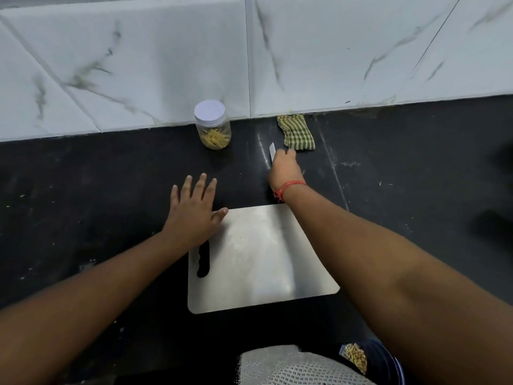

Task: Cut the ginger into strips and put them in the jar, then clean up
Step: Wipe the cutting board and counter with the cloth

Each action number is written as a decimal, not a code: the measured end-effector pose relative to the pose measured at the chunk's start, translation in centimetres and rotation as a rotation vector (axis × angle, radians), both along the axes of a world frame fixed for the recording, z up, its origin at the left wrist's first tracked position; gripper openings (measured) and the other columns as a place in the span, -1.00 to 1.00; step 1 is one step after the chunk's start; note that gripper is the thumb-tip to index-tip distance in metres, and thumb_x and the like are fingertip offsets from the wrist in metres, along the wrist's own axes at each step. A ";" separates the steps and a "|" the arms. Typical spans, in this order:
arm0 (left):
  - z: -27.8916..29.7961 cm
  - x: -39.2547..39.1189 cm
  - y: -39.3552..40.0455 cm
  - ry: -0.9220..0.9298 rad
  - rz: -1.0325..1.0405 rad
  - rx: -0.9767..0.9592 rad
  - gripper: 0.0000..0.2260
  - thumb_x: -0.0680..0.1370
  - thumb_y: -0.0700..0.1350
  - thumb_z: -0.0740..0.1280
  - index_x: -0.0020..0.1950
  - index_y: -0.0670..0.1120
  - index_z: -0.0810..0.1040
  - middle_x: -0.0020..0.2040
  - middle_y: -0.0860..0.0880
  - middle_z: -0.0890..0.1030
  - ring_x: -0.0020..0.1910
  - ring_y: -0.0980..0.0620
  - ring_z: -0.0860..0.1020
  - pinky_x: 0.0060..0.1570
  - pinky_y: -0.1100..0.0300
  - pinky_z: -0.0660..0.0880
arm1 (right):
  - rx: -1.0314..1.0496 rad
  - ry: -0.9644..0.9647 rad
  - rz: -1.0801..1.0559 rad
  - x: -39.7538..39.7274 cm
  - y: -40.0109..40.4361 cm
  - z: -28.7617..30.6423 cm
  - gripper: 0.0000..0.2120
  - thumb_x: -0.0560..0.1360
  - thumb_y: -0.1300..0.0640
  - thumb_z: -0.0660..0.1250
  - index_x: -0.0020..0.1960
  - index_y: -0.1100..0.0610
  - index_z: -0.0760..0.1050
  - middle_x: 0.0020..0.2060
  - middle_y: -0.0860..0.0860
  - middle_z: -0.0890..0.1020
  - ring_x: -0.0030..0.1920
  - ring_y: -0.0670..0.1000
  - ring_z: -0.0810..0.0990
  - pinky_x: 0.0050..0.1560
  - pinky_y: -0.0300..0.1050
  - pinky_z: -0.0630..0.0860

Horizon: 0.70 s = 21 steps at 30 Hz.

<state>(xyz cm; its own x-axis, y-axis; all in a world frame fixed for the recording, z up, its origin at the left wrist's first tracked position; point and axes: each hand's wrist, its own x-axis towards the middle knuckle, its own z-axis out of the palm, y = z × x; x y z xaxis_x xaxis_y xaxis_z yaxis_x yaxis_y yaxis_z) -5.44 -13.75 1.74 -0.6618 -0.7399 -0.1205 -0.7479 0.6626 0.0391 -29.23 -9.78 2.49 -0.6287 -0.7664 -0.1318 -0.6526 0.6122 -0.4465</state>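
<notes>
you are in the clean-up step, i judge: the ginger strips [214, 138] are already in the closed jar [212, 128] at upper centre. your right hand [283, 169], arm stretched forward, grips a pale blade-like thing [272, 152] beside the checked cloth [296, 132]; its fingers are hidden. your left hand [193, 212] lies flat, fingers spread, at the steel board [258, 259] corner. next you probably need the cloth for wiping.

Right hand [283, 170] grips knife [272, 151] beside cloth [296, 132].
</notes>
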 end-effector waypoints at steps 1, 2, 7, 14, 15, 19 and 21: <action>-0.1 -0.3 -0.3 0.005 0.011 0.003 -0.32 0.65 0.28 0.04 0.68 -0.01 -0.04 0.68 -0.10 -0.02 0.65 -0.20 -0.09 0.57 -0.27 -0.10 | 0.020 0.012 0.009 -0.2 -0.7 -0.2 -0.63 0.51 0.41 0.17 0.30 0.29 0.34 0.34 0.24 0.28 0.01 0.23 0.60 -0.05 -0.05 0.42; -0.2 -0.7 -0.5 0.024 0.028 0.004 -0.32 0.65 0.28 0.04 0.68 -0.01 -0.04 0.68 -0.10 -0.03 0.65 -0.20 -0.10 0.57 -0.27 -0.11 | 0.030 0.029 0.021 -0.5 -1.4 -0.4 -0.63 0.50 0.43 0.17 0.30 0.29 0.33 0.34 0.25 0.29 0.01 0.23 0.60 -0.06 -0.05 0.42; -1.6 -2.4 0.0 0.114 0.130 0.031 -0.33 0.65 0.27 0.05 0.68 -0.01 0.00 0.68 -0.12 -0.04 0.65 -0.21 -0.11 0.56 -0.30 -0.12 | 0.041 0.076 0.073 -2.2 -3.3 -1.5 -0.70 0.54 0.34 0.20 0.26 0.28 0.36 0.27 0.23 0.38 0.08 0.25 0.57 0.06 0.03 0.48; -3.7 -3.4 0.5 0.168 0.175 0.027 -0.35 0.65 0.26 0.03 0.66 -0.06 0.13 0.67 -0.16 0.06 0.64 -0.24 -0.02 0.54 -0.34 -0.05 | -0.043 0.446 0.007 -7.6 -4.6 -1.5 -0.69 0.51 0.06 0.33 0.19 0.17 0.45 0.18 0.16 0.47 0.16 0.23 0.43 0.09 0.13 0.43; -3.9 -3.4 0.5 0.168 0.179 0.034 -0.34 0.65 0.26 0.01 0.66 -0.06 0.13 0.67 -0.16 0.06 0.64 -0.24 -0.03 0.54 -0.34 -0.05 | 0.010 0.447 -0.032 -8.6 -4.7 -1.6 -0.69 0.50 0.08 0.34 0.20 0.15 0.44 0.21 0.15 0.44 0.17 0.24 0.41 0.08 0.15 0.44; -3.9 -3.3 0.4 0.181 0.191 0.047 -0.31 0.62 0.29 -0.05 0.66 -0.07 0.13 0.67 -0.16 0.06 0.64 -0.23 -0.03 0.54 -0.33 -0.06 | 0.178 0.387 0.066 -10.9 -5.0 -1.9 -0.66 0.53 0.19 0.30 0.29 0.20 0.37 0.28 0.17 0.35 0.22 0.29 0.36 0.11 0.20 0.47; -3.6 -3.2 0.6 0.184 0.196 0.051 -0.36 0.66 0.24 0.01 0.66 -0.07 0.11 0.67 -0.15 0.03 0.65 -0.22 -0.06 0.55 -0.31 -0.09 | 0.177 0.412 0.143 -11.6 -4.9 -1.5 -0.67 0.52 0.30 0.23 0.29 0.23 0.37 0.27 0.20 0.36 0.21 0.29 0.37 0.11 0.17 0.47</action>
